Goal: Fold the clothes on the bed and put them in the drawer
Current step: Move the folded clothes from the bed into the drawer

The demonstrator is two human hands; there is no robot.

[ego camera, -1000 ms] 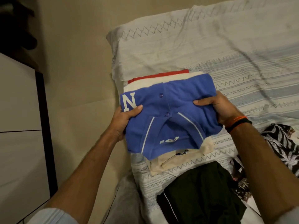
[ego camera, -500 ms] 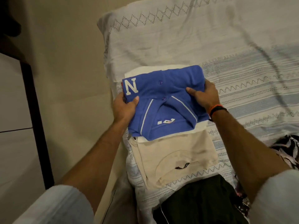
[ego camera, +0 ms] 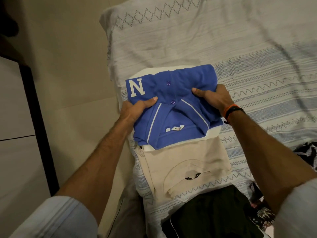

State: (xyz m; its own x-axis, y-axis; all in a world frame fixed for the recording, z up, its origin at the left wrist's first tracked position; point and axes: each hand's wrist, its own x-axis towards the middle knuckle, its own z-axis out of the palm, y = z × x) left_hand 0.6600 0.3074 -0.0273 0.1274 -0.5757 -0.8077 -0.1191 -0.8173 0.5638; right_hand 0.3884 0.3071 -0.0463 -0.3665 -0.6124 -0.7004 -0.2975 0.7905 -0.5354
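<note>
Blue folded polo shirt (ego camera: 173, 107) is gripped at both side edges. Left hand (ego camera: 135, 109) is clamped on the shirt's left edge, thumb laid on top just below the white letter N (ego camera: 136, 87), fingers tucked under and hidden. Right hand (ego camera: 214, 98) is clamped on the right edge the same way, thumb on top near the button placket, fingers out of sight beneath. Orange and black bands (ego camera: 232, 113) are worn on the right wrist.

A white folded garment (ego camera: 212, 133) is seen directly under the shirt, only its rim exposed at the near and far edges; whether it is included in the grip cannot be told. A beige folded garment (ego camera: 185, 167) lies on the bed just nearer the person, its far edge covered by the blue and white pieces.

Bed (ego camera: 223, 40) is covered with a white sheet patterned in pale blue bands and grey zigzags; the stack sits near its left edge. A dark green garment (ego camera: 211, 215) is bunched at the near edge of the bed, unfolded. A black-and-white printed garment (ego camera: 307, 155) is partly visible at the right frame edge, also unfolded.

A white cabinet front with a dark frame (ego camera: 34, 103) stands at the left, across a strip of beige floor (ego camera: 72, 66); no open drawer or contents are visible.
</note>
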